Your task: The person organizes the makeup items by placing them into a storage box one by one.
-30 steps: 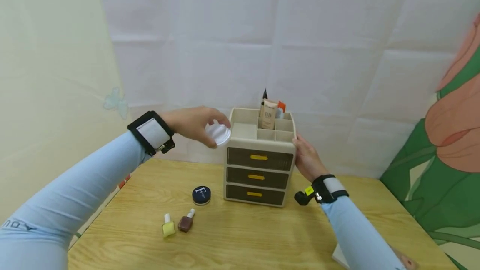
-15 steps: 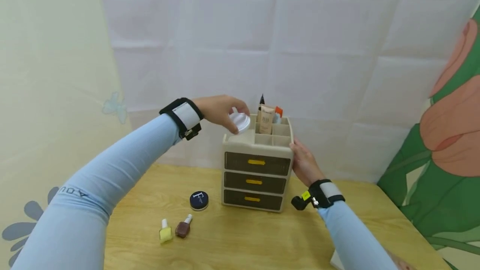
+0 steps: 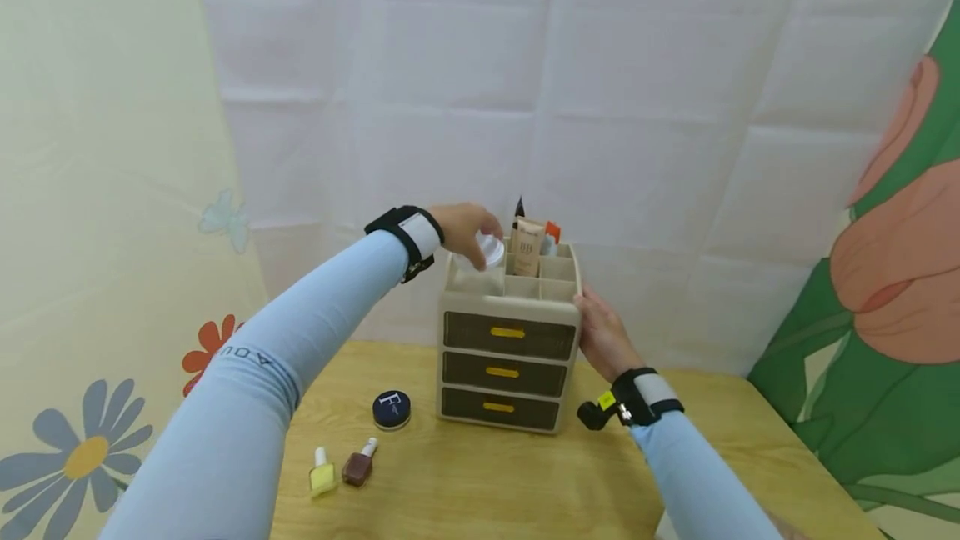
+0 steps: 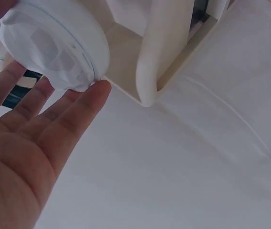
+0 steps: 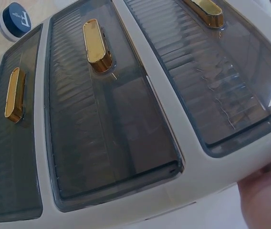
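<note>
In the head view my left hand (image 3: 465, 227) is over the left compartment of a cream-coloured drawer organizer (image 3: 510, 305). Its thumb and fingers pinch a round white case (image 3: 491, 251). The left wrist view shows this case (image 4: 54, 43) tilted, with the fingertips at its rim, close to the organizer's wall (image 4: 147, 71). My right hand (image 3: 604, 333) rests against the organizer's right side, fingers lying along its upper edge. Dark drawers with yellow handles form the front. A beige BB tube (image 3: 528, 248) stands upright in a top compartment.
Behind the tube are a black pointed item (image 3: 519, 208) and something orange-topped (image 3: 552, 232). On the table (image 3: 450, 490) lie a dark blue round compact (image 3: 392, 409), a yellow nail polish bottle (image 3: 322, 477) and a brown one (image 3: 357, 468). A white cloth (image 3: 390, 132) hangs behind.
My left hand has moved right with the white case, from beside the organizer to above its left compartment. The right hand has stayed at the organizer's side. The view has shifted slightly.
</note>
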Demonstrator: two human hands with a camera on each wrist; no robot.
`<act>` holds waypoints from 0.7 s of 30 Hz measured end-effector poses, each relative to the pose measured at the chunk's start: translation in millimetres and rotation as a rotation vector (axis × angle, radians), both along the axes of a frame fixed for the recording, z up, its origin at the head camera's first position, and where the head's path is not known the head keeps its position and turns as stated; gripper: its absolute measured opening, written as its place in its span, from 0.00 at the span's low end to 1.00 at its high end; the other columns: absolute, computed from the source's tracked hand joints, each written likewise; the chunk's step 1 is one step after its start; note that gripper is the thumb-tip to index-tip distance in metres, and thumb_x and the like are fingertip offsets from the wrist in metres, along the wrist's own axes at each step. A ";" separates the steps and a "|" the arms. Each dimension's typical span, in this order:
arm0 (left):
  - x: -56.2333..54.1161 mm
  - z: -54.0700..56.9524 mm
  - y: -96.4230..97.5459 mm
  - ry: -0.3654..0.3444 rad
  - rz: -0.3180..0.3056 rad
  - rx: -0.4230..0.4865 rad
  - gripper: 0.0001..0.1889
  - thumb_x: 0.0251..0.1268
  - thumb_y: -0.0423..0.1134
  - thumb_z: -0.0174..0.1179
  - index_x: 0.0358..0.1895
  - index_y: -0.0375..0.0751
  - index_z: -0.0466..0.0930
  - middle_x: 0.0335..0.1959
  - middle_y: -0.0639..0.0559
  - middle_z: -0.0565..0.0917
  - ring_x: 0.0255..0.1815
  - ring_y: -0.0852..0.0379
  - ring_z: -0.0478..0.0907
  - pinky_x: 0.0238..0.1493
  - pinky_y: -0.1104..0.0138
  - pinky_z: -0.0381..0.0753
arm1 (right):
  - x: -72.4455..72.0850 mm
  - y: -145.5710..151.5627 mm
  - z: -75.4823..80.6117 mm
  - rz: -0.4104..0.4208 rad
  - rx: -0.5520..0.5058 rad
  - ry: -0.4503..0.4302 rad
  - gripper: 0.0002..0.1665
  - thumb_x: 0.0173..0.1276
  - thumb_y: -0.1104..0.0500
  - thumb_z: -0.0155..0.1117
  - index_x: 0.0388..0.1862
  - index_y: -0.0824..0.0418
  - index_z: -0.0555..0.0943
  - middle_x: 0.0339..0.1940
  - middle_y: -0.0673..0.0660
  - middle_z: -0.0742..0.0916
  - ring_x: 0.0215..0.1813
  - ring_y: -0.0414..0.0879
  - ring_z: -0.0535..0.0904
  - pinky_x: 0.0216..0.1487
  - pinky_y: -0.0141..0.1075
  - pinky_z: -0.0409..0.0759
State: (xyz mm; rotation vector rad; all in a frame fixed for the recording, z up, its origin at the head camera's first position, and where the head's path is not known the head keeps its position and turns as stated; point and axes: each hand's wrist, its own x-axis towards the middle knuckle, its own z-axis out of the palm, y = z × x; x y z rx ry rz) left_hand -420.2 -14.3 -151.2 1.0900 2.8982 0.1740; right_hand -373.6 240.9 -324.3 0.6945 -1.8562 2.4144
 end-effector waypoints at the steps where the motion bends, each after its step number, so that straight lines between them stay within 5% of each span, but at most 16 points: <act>1: -2.7 -2.7 1.2 -0.005 0.010 0.001 0.32 0.55 0.40 0.71 0.65 0.43 0.72 0.64 0.44 0.72 0.64 0.47 0.67 0.63 0.57 0.67 | 0.2 -0.2 -0.2 -0.004 0.001 -0.001 0.33 0.82 0.57 0.34 0.80 0.59 0.40 0.78 0.61 0.52 0.75 0.52 0.50 0.72 0.44 0.53; 5: -10.5 -12.4 4.0 -0.016 0.030 -0.011 0.32 0.55 0.38 0.71 0.65 0.41 0.72 0.64 0.43 0.72 0.63 0.47 0.68 0.62 0.58 0.68 | 0.4 -2.1 -0.1 -0.022 0.000 -0.009 0.33 0.81 0.57 0.35 0.80 0.59 0.42 0.77 0.61 0.55 0.73 0.52 0.52 0.70 0.41 0.57; 11: -14.0 -21.2 7.7 -0.023 0.030 -0.037 0.31 0.54 0.37 0.70 0.64 0.39 0.73 0.63 0.44 0.74 0.62 0.48 0.69 0.62 0.58 0.67 | 0.2 -5.1 1.2 -0.031 -0.016 -0.021 0.33 0.81 0.59 0.35 0.79 0.60 0.42 0.78 0.61 0.53 0.74 0.52 0.50 0.72 0.46 0.51; 21: -24.2 -34.7 13.6 -0.083 0.095 -0.089 0.31 0.54 0.36 0.71 0.64 0.42 0.74 0.61 0.47 0.75 0.58 0.51 0.71 0.55 0.61 0.73 | 0.1 -9.1 1.0 -0.023 -0.027 -0.006 0.33 0.81 0.58 0.37 0.79 0.60 0.43 0.77 0.61 0.55 0.73 0.51 0.53 0.67 0.37 0.62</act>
